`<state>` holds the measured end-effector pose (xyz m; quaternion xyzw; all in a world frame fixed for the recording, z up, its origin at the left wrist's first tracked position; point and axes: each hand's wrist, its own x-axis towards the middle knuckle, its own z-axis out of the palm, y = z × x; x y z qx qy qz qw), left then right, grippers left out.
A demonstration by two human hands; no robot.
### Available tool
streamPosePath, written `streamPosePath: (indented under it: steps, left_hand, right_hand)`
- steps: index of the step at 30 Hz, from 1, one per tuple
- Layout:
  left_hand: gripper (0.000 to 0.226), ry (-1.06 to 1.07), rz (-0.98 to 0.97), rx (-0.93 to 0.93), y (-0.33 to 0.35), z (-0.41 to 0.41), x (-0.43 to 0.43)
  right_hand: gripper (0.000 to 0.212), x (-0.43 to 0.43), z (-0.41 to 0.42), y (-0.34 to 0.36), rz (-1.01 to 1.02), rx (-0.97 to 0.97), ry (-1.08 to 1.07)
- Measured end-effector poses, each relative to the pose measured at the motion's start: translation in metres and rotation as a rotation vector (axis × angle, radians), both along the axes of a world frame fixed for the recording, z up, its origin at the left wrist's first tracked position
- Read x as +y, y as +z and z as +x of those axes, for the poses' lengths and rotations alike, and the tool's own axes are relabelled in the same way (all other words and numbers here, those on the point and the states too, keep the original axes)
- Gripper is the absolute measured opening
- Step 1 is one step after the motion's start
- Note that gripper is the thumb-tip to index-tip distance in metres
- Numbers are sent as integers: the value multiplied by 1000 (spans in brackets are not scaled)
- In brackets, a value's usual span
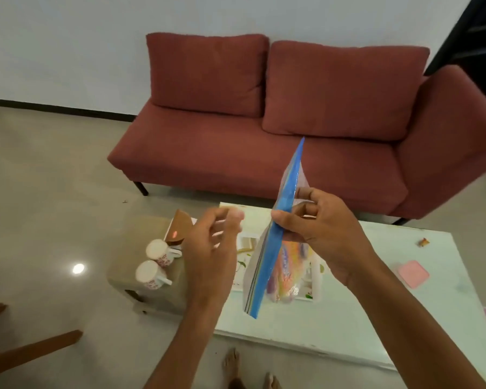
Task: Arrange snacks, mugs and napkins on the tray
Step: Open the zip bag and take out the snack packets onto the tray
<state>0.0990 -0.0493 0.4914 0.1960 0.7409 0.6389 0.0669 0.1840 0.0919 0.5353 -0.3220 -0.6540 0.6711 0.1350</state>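
Note:
My right hand (317,220) pinches the blue-striped top of a clear zip bag (267,262) and holds it upright above the white floral tray (316,279). Colourful snacks show through the bag's lower part. My left hand (211,242) hovers just left of the bag, fingers apart and blurred, holding nothing. Two white floral mugs (159,252) (149,275) lie on their sides on a small beige stool (129,248) to the left of the table. A brown packet (178,227) stands behind the mugs. The tray is partly hidden by the bag and my hands.
The tray rests on a white low table (348,318). A pink square (413,273) and a small wrapper (423,242) lie at the table's right. A red sofa (264,150) stands behind. My bare feet (247,369) are below the table edge. A wooden leg (31,352) crosses the lower left.

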Motion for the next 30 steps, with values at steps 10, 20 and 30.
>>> streamPosePath:
  steps: [10, 20, 30]
  left_hand:
    - [40, -262, -165, -200, 19, -14, 62]
    - [10, -245, -99, -486, 10, -27, 59]
    - [19, -234, -60, -333, 20, -25, 77]
  right_hand:
    - [25, 15, -1, -7, 426, -222, -4]
    - [31, 4, -13, -25, 333, -251, -104]
    - [27, 24, -5, -12, 128, -79, -156]
